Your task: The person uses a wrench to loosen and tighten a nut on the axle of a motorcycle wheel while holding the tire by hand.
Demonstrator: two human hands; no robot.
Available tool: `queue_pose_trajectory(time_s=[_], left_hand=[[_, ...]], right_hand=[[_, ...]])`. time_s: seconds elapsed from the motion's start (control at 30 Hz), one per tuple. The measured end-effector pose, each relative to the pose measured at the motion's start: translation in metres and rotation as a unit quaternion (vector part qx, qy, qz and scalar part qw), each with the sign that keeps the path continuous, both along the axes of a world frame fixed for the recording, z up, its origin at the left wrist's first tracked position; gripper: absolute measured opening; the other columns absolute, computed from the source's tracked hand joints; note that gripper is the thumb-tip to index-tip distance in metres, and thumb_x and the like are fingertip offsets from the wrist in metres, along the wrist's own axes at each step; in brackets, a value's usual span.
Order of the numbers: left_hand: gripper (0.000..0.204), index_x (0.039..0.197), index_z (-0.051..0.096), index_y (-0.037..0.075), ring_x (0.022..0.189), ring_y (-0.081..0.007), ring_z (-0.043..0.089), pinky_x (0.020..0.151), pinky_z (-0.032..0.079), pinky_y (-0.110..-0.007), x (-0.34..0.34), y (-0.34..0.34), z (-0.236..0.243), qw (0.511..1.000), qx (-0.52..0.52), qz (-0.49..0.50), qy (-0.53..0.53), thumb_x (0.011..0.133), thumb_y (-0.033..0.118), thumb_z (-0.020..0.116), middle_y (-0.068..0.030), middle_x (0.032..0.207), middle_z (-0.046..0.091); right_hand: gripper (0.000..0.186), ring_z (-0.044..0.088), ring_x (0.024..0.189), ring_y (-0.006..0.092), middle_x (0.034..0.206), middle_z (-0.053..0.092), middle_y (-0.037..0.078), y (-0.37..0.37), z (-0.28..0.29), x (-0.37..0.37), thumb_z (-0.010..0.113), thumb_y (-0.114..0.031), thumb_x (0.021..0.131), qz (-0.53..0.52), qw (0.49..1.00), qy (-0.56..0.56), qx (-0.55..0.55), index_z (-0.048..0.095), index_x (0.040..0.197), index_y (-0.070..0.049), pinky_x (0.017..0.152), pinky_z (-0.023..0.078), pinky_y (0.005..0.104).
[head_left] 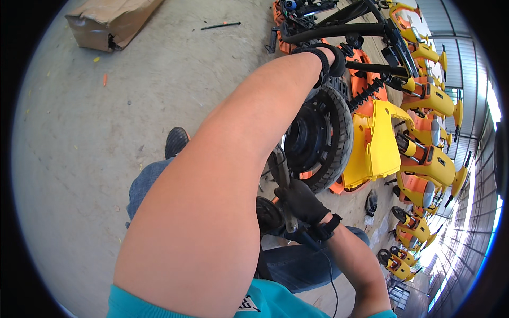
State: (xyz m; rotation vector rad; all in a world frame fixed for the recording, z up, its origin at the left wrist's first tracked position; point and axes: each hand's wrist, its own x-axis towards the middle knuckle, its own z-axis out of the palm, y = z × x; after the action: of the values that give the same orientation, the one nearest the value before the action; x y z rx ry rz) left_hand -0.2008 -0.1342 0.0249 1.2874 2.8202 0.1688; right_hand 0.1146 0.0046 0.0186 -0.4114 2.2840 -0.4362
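My left arm stretches across the middle of the view. Its black-gloved hand (336, 61) is at the black tubular frame (339, 33) of a partly stripped scooter, above the wheel, with the fingers mostly hidden. Lower down, my right hand (301, 201), also in a black glove, is closed around a grey metal bar (290, 220) beside the wheel. The bar's exact kind is unclear. A wheel with a black hub and treaded tyre (339, 132) stands between my hands. To its right are a coil-spring shock absorber (367, 93) and a yellow body panel (377, 146).
A brown cardboard box (108, 24) lies at the upper left on the concrete floor. A thin black rod (220, 25) and an orange piece (105, 80) lie nearby. Several yellow scooters (432, 100) line the right side. A black object (371, 202) lies near the yellow panel.
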Motion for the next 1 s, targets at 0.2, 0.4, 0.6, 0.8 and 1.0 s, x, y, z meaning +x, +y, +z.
queue_pose_trajectory(time_s=[0.2, 0.4, 0.6, 0.8, 1.0], left_hand=[[0.031, 0.116, 0.071, 0.015, 0.103, -0.0323, 0.068, 0.089, 0.055, -0.042, -0.018, 0.015, -0.021, 1.0, 0.007, 0.022, -0.001, 0.088, 0.026, 0.063, -0.014, 0.111, 0.071], [0.032, 0.125, 0.066, 0.015, 0.1, -0.0333, 0.069, 0.089, 0.054, -0.041, -0.011, 0.024, -0.011, 0.989, -0.101, -0.041, 0.098, 0.1, 0.029, 0.051, -0.0146, 0.108, 0.071], [0.031, 0.117, 0.07, 0.014, 0.09, -0.0336, 0.071, 0.081, 0.056, -0.041, -0.005, 0.0, -0.007, 0.99, -0.086, -0.042, 0.103, 0.091, 0.027, 0.059, -0.0145, 0.095, 0.072], [0.031, 0.116, 0.071, 0.014, 0.088, -0.0333, 0.071, 0.08, 0.056, -0.041, 0.01, -0.004, 0.003, 0.999, 0.002, 0.046, 0.027, 0.091, 0.029, 0.061, -0.0158, 0.09, 0.072], [0.031, 0.112, 0.071, 0.013, 0.104, -0.0336, 0.067, 0.089, 0.053, -0.044, 0.006, -0.004, 0.002, 0.999, 0.003, 0.036, 0.026, 0.088, 0.029, 0.06, -0.0161, 0.109, 0.07]], right_hand=[[0.018, 0.058, 0.081, 0.0357, 0.074, 0.058, 0.017, 0.0, -0.005, 0.002, 0.061, -0.021, 0.083, 0.012, 0.998, 0.052, -0.018, 0.067, 0.087, -0.004, 0.071, 0.048, 0.044], [0.017, 0.057, 0.08, 0.0338, 0.072, 0.057, 0.015, 0.025, -0.028, 0.004, 0.062, -0.02, 0.082, 0.211, 0.956, 0.202, -0.022, 0.064, 0.081, -0.003, 0.071, 0.047, 0.0422], [0.021, 0.06, 0.088, 0.0413, 0.086, 0.055, 0.022, 0.015, -0.04, 0.018, 0.058, -0.018, 0.09, -0.01, 0.991, 0.131, -0.012, 0.059, 0.083, 0.002, 0.074, 0.048, 0.0504], [0.025, 0.064, 0.081, 0.0416, 0.082, 0.062, 0.025, -0.004, -0.03, 0.027, 0.056, -0.019, 0.089, -0.135, 0.985, 0.108, 0.0, 0.05, 0.1, 0.003, 0.071, 0.05, 0.0503], [0.021, 0.064, 0.076, 0.042, 0.077, 0.061, 0.026, -0.008, -0.045, 0.036, 0.055, -0.015, 0.088, -0.202, 0.972, 0.119, -0.033, 0.053, 0.096, 0.004, 0.066, 0.05, 0.0491]])
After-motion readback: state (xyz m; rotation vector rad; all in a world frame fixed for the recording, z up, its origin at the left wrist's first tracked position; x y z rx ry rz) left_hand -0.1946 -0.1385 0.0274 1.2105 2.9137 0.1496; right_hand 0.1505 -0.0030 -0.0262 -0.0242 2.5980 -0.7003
